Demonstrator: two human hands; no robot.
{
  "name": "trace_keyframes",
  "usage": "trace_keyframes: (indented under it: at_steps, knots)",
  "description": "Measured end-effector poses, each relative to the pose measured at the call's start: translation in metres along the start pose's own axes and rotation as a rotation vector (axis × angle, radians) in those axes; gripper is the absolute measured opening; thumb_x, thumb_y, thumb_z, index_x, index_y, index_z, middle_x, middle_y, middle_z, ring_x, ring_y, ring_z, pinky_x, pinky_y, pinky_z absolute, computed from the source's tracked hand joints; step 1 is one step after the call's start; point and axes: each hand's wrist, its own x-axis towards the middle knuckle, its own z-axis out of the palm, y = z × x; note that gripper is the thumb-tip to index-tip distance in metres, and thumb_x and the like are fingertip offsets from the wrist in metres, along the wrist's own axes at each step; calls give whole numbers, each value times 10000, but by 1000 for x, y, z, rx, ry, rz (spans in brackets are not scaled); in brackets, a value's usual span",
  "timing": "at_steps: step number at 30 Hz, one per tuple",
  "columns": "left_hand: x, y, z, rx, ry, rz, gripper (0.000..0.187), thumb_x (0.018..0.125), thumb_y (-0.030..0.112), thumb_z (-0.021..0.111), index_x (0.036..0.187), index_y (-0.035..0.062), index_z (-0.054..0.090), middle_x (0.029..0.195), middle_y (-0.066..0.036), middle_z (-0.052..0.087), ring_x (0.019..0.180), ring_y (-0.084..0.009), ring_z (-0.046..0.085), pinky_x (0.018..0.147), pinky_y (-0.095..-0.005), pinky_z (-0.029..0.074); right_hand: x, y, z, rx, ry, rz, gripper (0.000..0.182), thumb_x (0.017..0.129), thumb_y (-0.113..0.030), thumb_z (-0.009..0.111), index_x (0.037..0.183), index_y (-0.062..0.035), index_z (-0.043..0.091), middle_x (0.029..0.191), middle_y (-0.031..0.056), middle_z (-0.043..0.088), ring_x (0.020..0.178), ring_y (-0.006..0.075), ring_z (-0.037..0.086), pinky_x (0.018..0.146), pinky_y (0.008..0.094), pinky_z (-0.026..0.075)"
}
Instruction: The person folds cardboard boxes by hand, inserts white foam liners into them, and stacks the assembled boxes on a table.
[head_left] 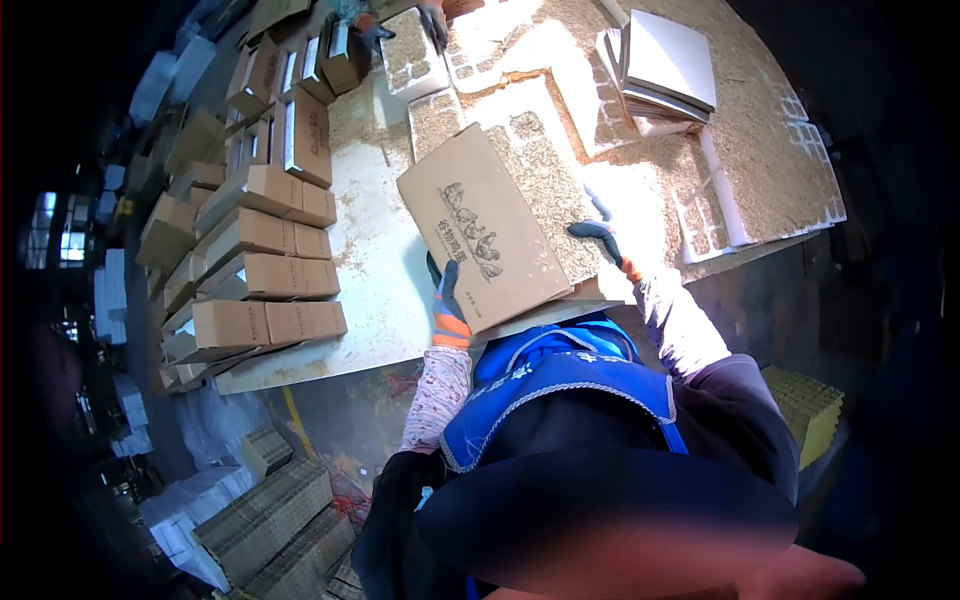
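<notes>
The printed carton (485, 225) lies tilted on the near part of the table (370, 215), at the centre of the view. It is flat, plain brown cardboard, with a dark line drawing of birds and a column of characters running down its top face; a few pale flecks dot its right side.

At the carton's 7 o'clock, the left hand (450, 300), in a grey and orange glove, has its edge pinched, thumb on top; the fingers beneath are partly hidden. At 3 o'clock, the right hand (605, 245), gloved alike, is open and empty, thumb apart from the fingers, just beside the carton.

From 12 to 3 o'clock sit white foam trays (735, 195) full of loose brown, flaky fill, which also litters the table. A stack of white sheets (670, 65) rests at 1 o'clock. Brown boxes (265, 270) line 8 to 10 o'clock, several showing white pieces inside. At 11 o'clock, another person's gloved hands (435, 25) touch a filled foam tray (410, 55).
</notes>
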Motion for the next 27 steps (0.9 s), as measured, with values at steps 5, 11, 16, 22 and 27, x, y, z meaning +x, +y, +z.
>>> trace_keyframes:
  at_steps: [5, 11, 16, 22, 27]
  knots:
    - [-6, -28, 11, 40, 9, -61, 469, 882, 308, 603, 1249, 39, 490, 1081, -84, 611, 934, -198, 614, 773, -317, 528, -18, -9, -10, -316, -58, -26, 793, 756, -439, 696, 1377, -58, 383, 1124, 147, 617, 998, 271, 583, 883, 316, 438]
    - [2, -39, 27, 94, 35, -59, 444, 864, 231, 634, 1240, 34, 506, 1087, -84, 614, 919, -211, 624, 768, -330, 537, -9, 19, -37, 460, -213, 228, 645, 854, -475, 575, 1322, -49, 453, 1303, 198, 483, 1184, 302, 474, 971, 427, 391]
    - [0, -39, 34, 154, 48, 35, 479, 858, 212, 638, 1278, 68, 457, 1105, -91, 601, 945, -221, 621, 765, -344, 545, 76, -59, -108, -594, 624, -237, 723, 751, -489, 682, 1247, 3, 495, 1262, 252, 477, 1199, 343, 441, 1011, 431, 355]
    - [4, -40, 29, 161, 45, -33, 495, 856, 236, 638, 1281, 64, 452, 1107, -90, 601, 942, -224, 621, 785, -345, 539, 194, -67, -278, -681, 739, 257, 899, 554, -504, 828, 1209, 40, 541, 1234, 236, 538, 1101, 342, 543, 919, 353, 431]
    - [4, -40, 31, 176, 75, 16, 457, 858, 264, 638, 1229, 28, 517, 1081, -77, 618, 915, -199, 622, 766, -308, 528, 200, -44, -334, -541, 907, -59, 574, 658, -328, 811, 1037, 67, 637, 986, 147, 673, 913, 259, 631, 797, 332, 465]
